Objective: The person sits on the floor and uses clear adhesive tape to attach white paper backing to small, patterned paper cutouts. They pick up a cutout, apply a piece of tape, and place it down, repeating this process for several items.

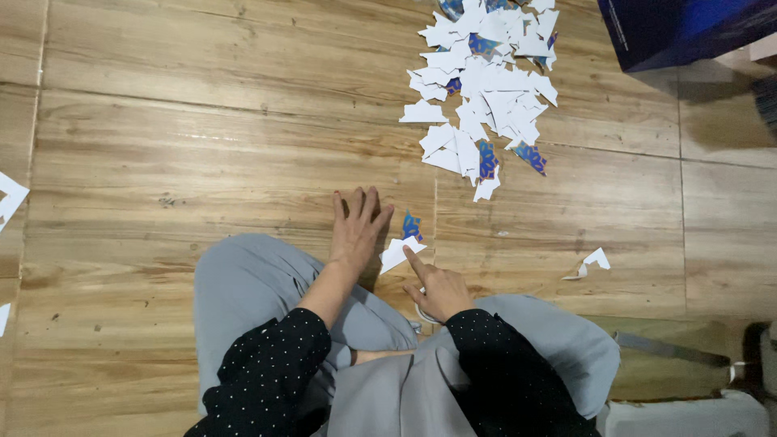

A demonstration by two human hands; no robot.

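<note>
A heap of cut paper pieces (486, 77), mostly white with some blue-patterned, lies on the wooden floor (202, 137). A dark blue box (680, 28) sits at the top right corner. A lone white scrap (595, 260) lies off to the right, another white scrap (10, 198) at the left edge.

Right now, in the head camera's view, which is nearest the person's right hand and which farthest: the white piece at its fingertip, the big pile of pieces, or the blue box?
From the right hand:
1. White piece, at the fingertip.
2. Pile of pieces, farther up the floor.
3. Blue box, top right corner.
</note>
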